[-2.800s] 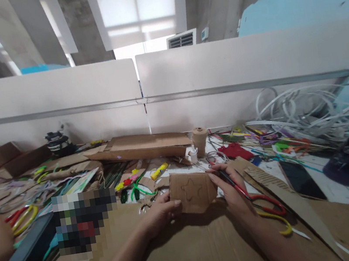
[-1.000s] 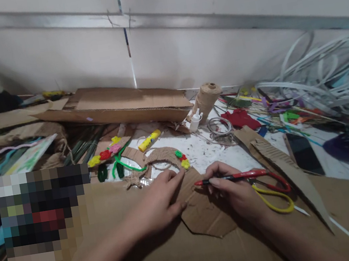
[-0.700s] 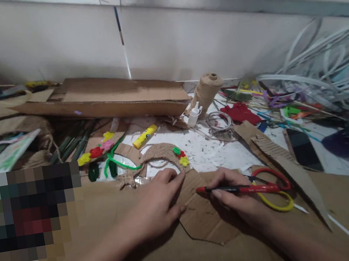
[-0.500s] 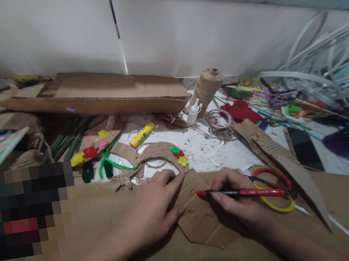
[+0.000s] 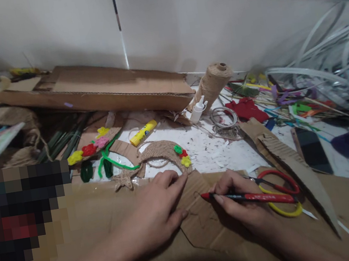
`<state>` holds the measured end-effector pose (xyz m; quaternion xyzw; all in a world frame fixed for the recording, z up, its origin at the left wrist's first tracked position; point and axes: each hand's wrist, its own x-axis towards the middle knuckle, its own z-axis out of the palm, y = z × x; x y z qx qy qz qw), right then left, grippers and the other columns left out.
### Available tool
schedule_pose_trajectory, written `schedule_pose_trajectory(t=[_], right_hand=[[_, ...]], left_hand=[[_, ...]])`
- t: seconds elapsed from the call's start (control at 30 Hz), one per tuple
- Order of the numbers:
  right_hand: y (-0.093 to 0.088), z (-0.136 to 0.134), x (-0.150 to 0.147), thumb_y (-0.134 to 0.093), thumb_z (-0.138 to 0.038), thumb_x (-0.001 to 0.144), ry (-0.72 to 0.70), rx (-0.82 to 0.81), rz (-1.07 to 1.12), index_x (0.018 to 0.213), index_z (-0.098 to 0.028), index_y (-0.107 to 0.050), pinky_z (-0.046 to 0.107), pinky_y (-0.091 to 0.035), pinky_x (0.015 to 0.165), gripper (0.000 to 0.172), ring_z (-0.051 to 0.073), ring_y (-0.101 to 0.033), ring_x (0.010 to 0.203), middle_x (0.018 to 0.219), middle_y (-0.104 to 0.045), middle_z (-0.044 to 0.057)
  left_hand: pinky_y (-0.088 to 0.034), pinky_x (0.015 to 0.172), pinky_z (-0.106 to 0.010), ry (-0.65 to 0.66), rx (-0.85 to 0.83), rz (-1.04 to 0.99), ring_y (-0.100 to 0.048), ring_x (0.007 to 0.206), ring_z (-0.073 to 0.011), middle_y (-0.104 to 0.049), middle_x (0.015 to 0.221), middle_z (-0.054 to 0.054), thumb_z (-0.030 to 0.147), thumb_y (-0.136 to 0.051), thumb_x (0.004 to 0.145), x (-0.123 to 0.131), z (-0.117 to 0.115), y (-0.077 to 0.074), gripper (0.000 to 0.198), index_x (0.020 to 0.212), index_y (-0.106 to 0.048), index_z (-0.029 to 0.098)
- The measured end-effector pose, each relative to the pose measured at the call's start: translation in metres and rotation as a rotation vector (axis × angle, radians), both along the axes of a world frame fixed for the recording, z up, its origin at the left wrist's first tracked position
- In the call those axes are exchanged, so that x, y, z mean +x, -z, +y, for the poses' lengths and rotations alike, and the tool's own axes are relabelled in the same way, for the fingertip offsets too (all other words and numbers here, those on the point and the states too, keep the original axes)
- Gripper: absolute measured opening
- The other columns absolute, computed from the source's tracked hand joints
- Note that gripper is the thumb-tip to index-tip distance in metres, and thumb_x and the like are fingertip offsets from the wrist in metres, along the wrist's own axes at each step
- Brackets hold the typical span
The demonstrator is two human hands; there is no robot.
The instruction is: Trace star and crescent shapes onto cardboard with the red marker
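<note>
My right hand [image 5: 239, 202] grips a red-and-black pen [image 5: 254, 197], its red tip at the surface of a small cut piece of corrugated cardboard [image 5: 199, 228]. Faint dark lines, one of them a small curve, are drawn on that piece. Pressing on its left edge, my left hand [image 5: 160, 207] has its fingers stretched out and holds nothing. Just beyond the left fingertips lies a twine-wrapped crescent [image 5: 160, 149] with green, red and yellow flowers, a twine star [image 5: 126, 180] at its left. Scissors [image 5: 282, 193] with red and yellow handles lie right of my right hand, partly hidden by it.
A large cardboard sheet [image 5: 99, 239] lies under my hands. Behind stand a glue stick [image 5: 143, 133], a white bottle [image 5: 198, 111], a twine roll [image 5: 215, 82] and a long cardboard box [image 5: 115, 91]. To the right are a curved cardboard strip [image 5: 297, 177] and a phone [image 5: 313, 150].
The view has shifted slightly, so most things appear a little farther right. The pen remains in my right hand with its tip near the curved line; my left hand stays on the cardboard piece.
</note>
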<state>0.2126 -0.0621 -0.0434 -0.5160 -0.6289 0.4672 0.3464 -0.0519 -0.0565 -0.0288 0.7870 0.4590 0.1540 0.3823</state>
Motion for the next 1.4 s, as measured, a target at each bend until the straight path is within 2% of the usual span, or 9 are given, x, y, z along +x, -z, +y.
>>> schedule_pose_trajectory(t=[0.13,0.3,0.63,1.0,1.4], right_hand=[[0.009,-0.002,0.003,-0.072,-0.039,0.094,-0.01,-0.013,-0.007,0.08,-0.026,-0.062,0.029,-0.042,0.057,0.021,0.018,-0.057,0.063,0.073,-0.068,0.001],[0.015,-0.003,0.006,-0.072,-0.042,0.096,-0.009,-0.04,-0.026,0.08,-0.025,-0.06,0.028,-0.041,0.054,0.025,0.018,-0.054,0.059,0.07,-0.065,0.001],[0.008,0.0,0.003,-0.07,-0.035,0.095,-0.027,0.014,-0.084,0.081,-0.025,-0.059,0.028,-0.042,0.056,0.021,0.018,-0.054,0.062,0.071,-0.064,0.0],[0.011,-0.004,0.004,-0.07,-0.032,0.098,-0.029,0.08,-0.116,0.083,-0.025,-0.058,0.027,-0.039,0.054,0.02,0.016,-0.052,0.06,0.07,-0.062,-0.003],[0.011,-0.002,0.0,-0.069,-0.036,0.098,-0.021,0.103,-0.125,0.085,-0.026,-0.06,0.028,-0.042,0.056,0.019,0.016,-0.054,0.062,0.072,-0.062,-0.002]], left_hand=[[-0.051,0.106,-0.056,0.006,0.027,0.02,-0.058,0.128,-0.0411,-0.063,0.14,-0.02,0.027,-0.068,0.095,0.0,0.0,-0.001,0.064,0.158,-0.056,0.02],[-0.053,0.106,-0.057,0.043,0.055,0.087,-0.057,0.128,-0.0382,-0.061,0.141,-0.019,0.022,-0.063,0.096,0.001,-0.001,-0.006,0.064,0.159,-0.052,0.017],[-0.055,0.106,-0.058,0.051,0.085,0.119,-0.058,0.128,-0.038,-0.06,0.14,-0.018,0.021,-0.065,0.097,0.002,-0.002,-0.005,0.065,0.16,-0.05,0.017],[-0.055,0.106,-0.058,0.055,0.08,0.125,-0.058,0.127,-0.0379,-0.06,0.14,-0.018,0.02,-0.066,0.096,0.002,-0.001,-0.007,0.065,0.159,-0.051,0.016],[-0.054,0.108,-0.057,0.054,0.057,0.14,-0.057,0.128,-0.0376,-0.06,0.141,-0.017,0.023,-0.069,0.096,0.004,-0.001,-0.007,0.067,0.16,-0.05,0.017]])
